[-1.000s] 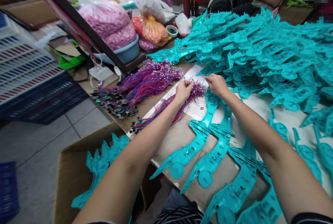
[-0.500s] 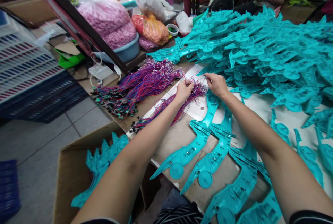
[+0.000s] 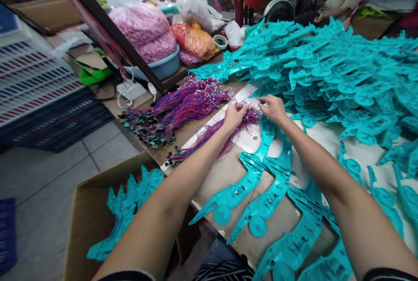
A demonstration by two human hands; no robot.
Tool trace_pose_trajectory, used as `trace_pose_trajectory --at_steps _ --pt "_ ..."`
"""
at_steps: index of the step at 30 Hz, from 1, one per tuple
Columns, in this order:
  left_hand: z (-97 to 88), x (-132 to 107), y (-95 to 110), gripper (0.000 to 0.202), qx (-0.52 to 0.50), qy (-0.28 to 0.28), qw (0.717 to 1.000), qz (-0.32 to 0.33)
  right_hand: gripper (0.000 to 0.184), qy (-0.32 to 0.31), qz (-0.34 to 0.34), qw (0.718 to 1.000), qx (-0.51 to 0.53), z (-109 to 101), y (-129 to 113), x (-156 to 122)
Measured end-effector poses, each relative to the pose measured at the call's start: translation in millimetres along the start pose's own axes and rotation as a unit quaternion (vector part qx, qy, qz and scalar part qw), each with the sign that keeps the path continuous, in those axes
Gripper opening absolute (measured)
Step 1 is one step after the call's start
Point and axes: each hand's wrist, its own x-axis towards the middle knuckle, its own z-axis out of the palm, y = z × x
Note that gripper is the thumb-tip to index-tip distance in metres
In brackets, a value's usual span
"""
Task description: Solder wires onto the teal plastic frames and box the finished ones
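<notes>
My left hand (image 3: 235, 115) is closed in a pinch on thin wires at the tip end of a small bundle of red and blue wires (image 3: 209, 138). Just right of it, my right hand (image 3: 271, 108) has thumb and forefinger pressed together; whatever is between them is too small to make out. A larger heap of the same wires (image 3: 187, 109), with dark connectors at one end, lies to the left. Below my right hand, turquoise plastic parts (image 3: 240, 185) with round discs lie side by side on the table.
A tall pile of turquoise parts (image 3: 326, 63) covers the table's far right. An open cardboard box (image 3: 78, 211) with turquoise parts stands at lower left, near stacked crates (image 3: 35, 81). A blue basin (image 3: 166, 65) holds bagged pink pieces. People sit in the background.
The view has shifted slightly. My right hand has come a little lower relative to my left, both still at the wire ends. The turquoise parts lie as before.
</notes>
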Motion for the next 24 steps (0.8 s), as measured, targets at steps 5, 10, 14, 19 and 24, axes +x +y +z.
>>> trace_pose_trajectory --at_steps 5,10,14,19,24 --pt "0.8 0 -1 0.03 0.004 0.0 1.0 0.006 0.033 -0.049 -0.002 0.992 -0.117 -10 -12 -10" --pt "3.6 -1 0 0.028 0.001 0.005 1.0 0.005 0.037 -0.056 -0.004 0.983 -0.172 -14 -21 -13" --pt "4.4 0 0 0.029 0.007 -0.006 1.0 0.014 0.037 -0.016 0.006 0.99 -0.141 -11 -21 -13" --pt "4.9 0 -2 0.025 0.016 -0.006 1.0 0.011 0.034 0.029 0.029 0.998 -0.044 -2 -18 -11" --pt "4.2 1 -2 0.025 0.017 0.002 1.0 0.012 0.029 0.081 0.068 0.987 0.124 7 -14 -4"
